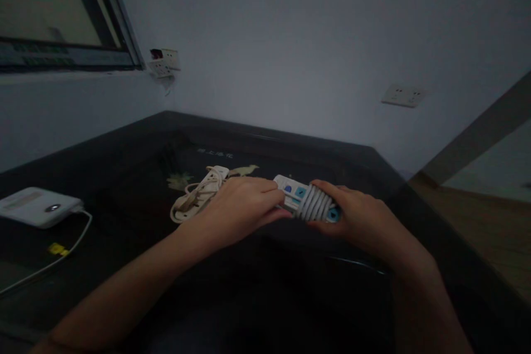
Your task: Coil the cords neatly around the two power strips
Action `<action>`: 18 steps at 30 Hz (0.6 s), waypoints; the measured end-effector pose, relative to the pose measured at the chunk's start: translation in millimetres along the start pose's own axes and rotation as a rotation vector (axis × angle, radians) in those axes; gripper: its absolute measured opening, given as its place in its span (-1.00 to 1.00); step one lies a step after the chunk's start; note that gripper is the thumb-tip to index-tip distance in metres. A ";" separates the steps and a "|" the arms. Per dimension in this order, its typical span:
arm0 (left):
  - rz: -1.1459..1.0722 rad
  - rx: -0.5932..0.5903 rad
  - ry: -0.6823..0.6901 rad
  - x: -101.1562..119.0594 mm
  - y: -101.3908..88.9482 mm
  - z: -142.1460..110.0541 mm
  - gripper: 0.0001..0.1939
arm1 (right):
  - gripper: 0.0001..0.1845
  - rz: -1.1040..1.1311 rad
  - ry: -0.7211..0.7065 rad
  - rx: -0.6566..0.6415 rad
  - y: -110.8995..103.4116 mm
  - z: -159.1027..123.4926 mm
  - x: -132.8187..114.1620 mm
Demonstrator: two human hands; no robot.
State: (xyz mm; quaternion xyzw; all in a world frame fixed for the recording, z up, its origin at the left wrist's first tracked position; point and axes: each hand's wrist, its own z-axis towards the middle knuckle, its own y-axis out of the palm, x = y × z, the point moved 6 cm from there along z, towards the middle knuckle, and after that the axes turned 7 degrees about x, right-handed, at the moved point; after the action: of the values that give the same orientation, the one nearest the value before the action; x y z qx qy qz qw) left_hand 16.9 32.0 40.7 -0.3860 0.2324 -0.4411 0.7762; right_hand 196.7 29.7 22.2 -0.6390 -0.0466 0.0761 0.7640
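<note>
White box (45, 207): it lies flat at far left on the dark table (352, 155), its lead (79, 235) curving down past a yellow tag (58, 249). Next, in my view, comes the cream strip (209, 181), a loose tangle of cable about it; it lies just beyond the left wrist, untouched as far as I can tell.

Left hand (246, 202): closed, thumb and fingers pinching a run of the cord (314, 204) at the upper-left end of the strip (290, 185). The strip sits between the two hands, above the table, its long axis slanting from upper left to lower right. I read the turns of cord as lying across that axis, packed towards the lower-right end; the upper-left end, with its blue sockets, is less covered.

Right hand (360, 213): gripping the wound end, fingers above and thumb below. It is the nearer hand to the turns; the left is nearer to the barer end. Farther right, on the wall, I note a double socket (403, 95).
</note>
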 end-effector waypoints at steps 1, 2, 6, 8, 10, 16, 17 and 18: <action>-0.014 0.009 0.026 0.6 -0.8 0.6 -0.70 | -0.22 0.021 -0.044 -0.018 1.8 -1.6 -4.6; -0.031 0.018 0.044 0.8 -1.5 1.2 -0.67 | -0.21 0.041 -0.086 -0.031 3.1 -3.4 -9.5; -0.099 0.049 0.050 -1.1 -2.9 4.5 -0.61 | -0.16 0.057 -0.157 -0.039 3.5 -9.3 -26.1; -0.132 0.026 0.041 -2.0 -0.7 6.2 -0.62 | -0.16 0.048 -0.164 -0.055 5.2 -10.2 -33.0; -0.195 -0.033 0.046 -1.8 3.0 6.9 -0.65 | -0.19 0.054 -0.195 -0.075 8.5 -10.5 -39.0; -0.475 -0.255 0.099 -1.3 5.5 0.5 -0.83 | -0.21 0.103 -0.280 -0.087 11.8 -11.5 -39.3; -0.501 -0.272 0.104 -2.2 4.0 -0.6 -0.83 | -0.20 0.108 -0.273 -0.089 10.6 -11.7 -37.1; -0.517 -0.280 0.105 -3.5 2.5 -1.4 -0.82 | -0.20 0.114 -0.266 -0.092 9.2 -11.9 -35.0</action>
State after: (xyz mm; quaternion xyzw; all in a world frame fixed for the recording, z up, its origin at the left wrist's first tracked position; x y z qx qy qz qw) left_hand 15.5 35.3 37.9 -0.5122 0.2248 -0.6072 0.5643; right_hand 163.7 13.5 11.9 -0.6593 -0.1143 0.2011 0.7154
